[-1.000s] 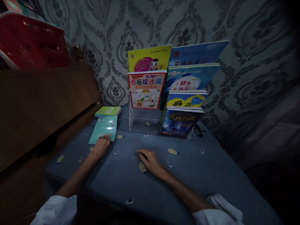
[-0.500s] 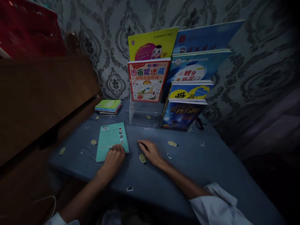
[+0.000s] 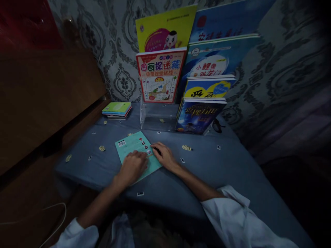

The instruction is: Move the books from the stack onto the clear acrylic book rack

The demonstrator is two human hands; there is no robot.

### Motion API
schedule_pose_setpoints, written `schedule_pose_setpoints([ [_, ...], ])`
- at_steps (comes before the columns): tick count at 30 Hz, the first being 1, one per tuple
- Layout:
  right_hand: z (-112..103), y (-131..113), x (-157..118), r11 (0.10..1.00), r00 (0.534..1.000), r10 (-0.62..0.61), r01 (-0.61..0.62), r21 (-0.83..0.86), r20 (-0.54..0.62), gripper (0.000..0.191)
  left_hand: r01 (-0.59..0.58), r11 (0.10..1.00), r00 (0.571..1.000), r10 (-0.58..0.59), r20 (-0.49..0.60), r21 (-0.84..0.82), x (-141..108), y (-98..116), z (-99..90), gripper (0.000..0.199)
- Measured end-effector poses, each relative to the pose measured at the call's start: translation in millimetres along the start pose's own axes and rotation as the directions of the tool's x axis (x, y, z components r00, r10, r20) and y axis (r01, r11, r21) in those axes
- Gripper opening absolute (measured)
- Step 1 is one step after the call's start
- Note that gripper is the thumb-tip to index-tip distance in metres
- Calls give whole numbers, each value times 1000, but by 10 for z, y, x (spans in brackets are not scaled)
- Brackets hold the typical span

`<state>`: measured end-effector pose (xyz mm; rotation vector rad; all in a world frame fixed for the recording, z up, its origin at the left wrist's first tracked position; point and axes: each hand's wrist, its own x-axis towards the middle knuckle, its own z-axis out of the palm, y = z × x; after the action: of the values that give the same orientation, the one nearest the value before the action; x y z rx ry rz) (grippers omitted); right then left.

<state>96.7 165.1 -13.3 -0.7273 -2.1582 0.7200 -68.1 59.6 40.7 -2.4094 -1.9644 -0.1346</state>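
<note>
A turquoise book (image 3: pixel 129 147) lies flat and turned at an angle on the cloth, its barcode side up. My left hand (image 3: pixel 133 167) rests palm down on its lower middle, fingers curled against the cover, hiding part of it. Along the book's right edge is my right hand (image 3: pixel 164 156). Its thumb and forefinger are apart, with the fingertips at or just over the edge; whether they grip it I cannot make out.
Behind stands a clear acrylic rack (image 3: pixel 157 124) with several upright books, among them a red-bordered picture book (image 3: pixel 160 81) and a dark blue book (image 3: pixel 199 117). A small stack of books (image 3: pixel 117 109) sits at the back left. Dark glasses (image 3: pixel 217 126) lie right of the rack.
The turquoise book has slid right and turned under my left hand, which moved right with it. The book's edge now meets my right hand. The view has tilted down slightly.
</note>
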Motion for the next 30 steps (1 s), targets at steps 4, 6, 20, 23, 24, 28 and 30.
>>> schedule_pose_setpoints([
  [4,4,-27,-24,993,1000,-20,22,-119,24,29,244,967,969,-240,-52,68,138,-704,17,40],
  [6,-16,-96,-45,970,998,-39,49,-237,45,26,292,955,956,-289,-56,55,184,-922,70,44],
  [20,43,-730,-299,871,820,-352,464,-163,451,48,379,903,925,-359,-126,204,204,-811,60,37],
  [23,-98,-592,-318,905,839,-339,414,-97,425,55,380,881,924,-372,-84,282,178,-669,-27,34],
  [24,-170,-533,-337,916,843,-337,396,-61,420,57,376,877,925,-374,-66,299,163,-617,-48,34],
  [28,-560,-302,-494,968,871,-241,248,41,428,67,352,884,929,-371,3,308,96,-414,-78,34],
  [30,-773,-212,-610,989,885,-142,143,32,443,68,336,895,932,-362,35,293,75,-319,-76,34],
])
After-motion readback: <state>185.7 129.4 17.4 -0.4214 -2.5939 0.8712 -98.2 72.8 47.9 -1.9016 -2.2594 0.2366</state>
